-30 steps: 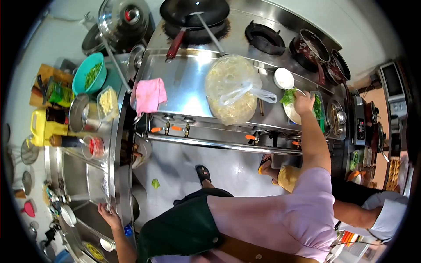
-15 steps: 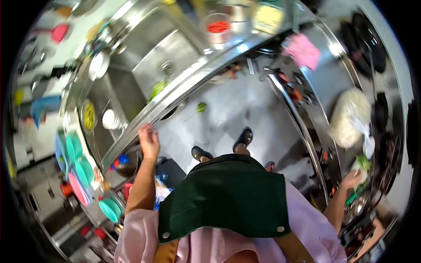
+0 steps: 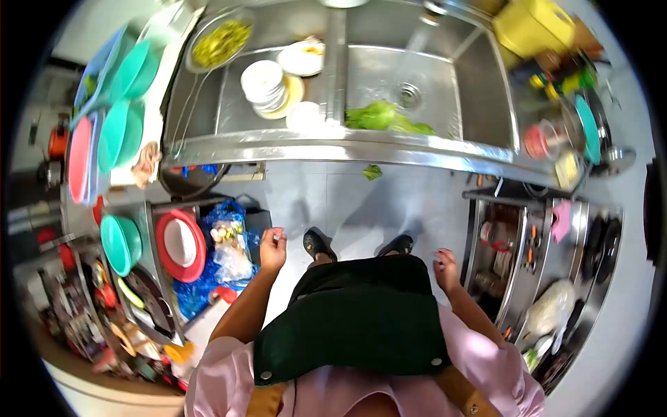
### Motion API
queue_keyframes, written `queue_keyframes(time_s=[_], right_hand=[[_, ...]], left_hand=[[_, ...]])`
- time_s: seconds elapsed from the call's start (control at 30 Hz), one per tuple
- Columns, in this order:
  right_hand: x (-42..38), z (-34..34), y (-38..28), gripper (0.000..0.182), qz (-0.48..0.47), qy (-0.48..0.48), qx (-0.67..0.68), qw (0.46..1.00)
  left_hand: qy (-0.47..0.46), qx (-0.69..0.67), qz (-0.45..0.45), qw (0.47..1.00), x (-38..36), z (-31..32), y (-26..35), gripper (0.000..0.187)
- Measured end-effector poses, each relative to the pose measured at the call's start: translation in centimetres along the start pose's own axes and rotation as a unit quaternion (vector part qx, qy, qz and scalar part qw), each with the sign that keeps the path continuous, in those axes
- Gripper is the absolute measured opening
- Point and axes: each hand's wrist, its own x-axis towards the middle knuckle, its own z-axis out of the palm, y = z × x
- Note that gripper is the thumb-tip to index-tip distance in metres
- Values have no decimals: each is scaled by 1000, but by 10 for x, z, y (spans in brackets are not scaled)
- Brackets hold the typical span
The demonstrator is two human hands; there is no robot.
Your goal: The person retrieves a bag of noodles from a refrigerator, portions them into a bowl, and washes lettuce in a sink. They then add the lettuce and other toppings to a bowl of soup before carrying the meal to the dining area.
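My left hand point(image 3: 273, 250) hangs in the air in front of the sink, its fingers loosely curled and apart, with nothing seen in it. Beside it on the left is a blue plastic bag point(image 3: 191, 295) with clear-bagged food on it. My right hand point(image 3: 445, 267) hangs free near the metal shelf unit on the right, fingers slightly bent and apart, holding nothing visible. Ahead, a leafy green vegetable point(image 3: 379, 117) lies in the right sink basin point(image 3: 434, 76) near its front wall. Water seems to run from the faucet point(image 3: 432, 12).
In the left basin stand stacked white bowls point(image 3: 262, 83) and a colander of green vegetables point(image 3: 221, 44). Teal basins point(image 3: 121, 135) line the left side. A red basin point(image 3: 180, 244) sits lower. A green scrap point(image 3: 372, 172) lies on the floor. The shelf unit point(image 3: 511, 257) stands right.
My view has turned to the right, so the sink now lies straight ahead. My right hand has come away from the greens at the right-hand counter to beside my apron. My left hand stays empty.
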Motion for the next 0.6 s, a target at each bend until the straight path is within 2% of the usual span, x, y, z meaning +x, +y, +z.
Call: queue_keyframes(time_s=[0.03, 0.07, 0.1, 0.13, 0.17, 0.2, 0.23, 0.3, 0.33, 0.4, 0.43, 0.47, 0.5, 0.53, 0.57, 0.6], right_hand=[[26, 16, -4, 24, -37, -35, -22, 998], [51, 37, 1, 24, -35, -63, -18, 997], [74, 53, -7, 24, -13, -106, -46, 993], [99, 74, -4, 23, 40, -164, -61, 984], [121, 102, 31, 23, -145, -136, -146, 969], [145, 119, 29, 24, -51, -207, -82, 974], [167, 135, 33, 24, -64, -230, -95, 966], [206, 172, 53, 26, -94, -209, -149, 962], [222, 188, 69, 26, -110, -224, -155, 956], [265, 235, 109, 24, -10, -252, -160, 954], [279, 249, 104, 26, 10, -263, -116, 958], [306, 284, 178, 28, 38, -297, -103, 948], [329, 304, 236, 28, -143, -321, -213, 912], [329, 314, 163, 26, 254, -307, -134, 907], [335, 328, 169, 34, 251, -306, -141, 908], [346, 351, 210, 34, 265, -276, -120, 916]], left_hand=[[47, 22, 26, 998, -6, -3, -21, 12], [81, -22, -23, 996, -15, -3, -45, 13], [117, -69, -71, 988, -24, 1, -70, 13], [166, -52, -52, 983, -32, 7, -97, 15], [180, -53, -119, 975, -38, 9, -90, 14], [200, -84, -150, 965, -43, 20, -103, 14], [218, -113, -178, 953, -49, 32, -117, 14], [250, -162, -221, 929, -48, 60, -120, 15], [251, -152, -207, 933, -47, 78, -135, 16], [265, -125, -171, 941, -35, 100, -159, 18], [273, -106, -153, 944, -27, 104, -162, 19], [292, -99, -149, 940, -20, 109, -175, 19], [304, -91, -143, 937, -13, 113, -189, 20], [320, -154, -173, 919, -7, 115, -199, 20], [309, -165, -206, 914, -1, 109, -201, 19], [305, -140, -201, 920, 3, 103, -202, 19]])
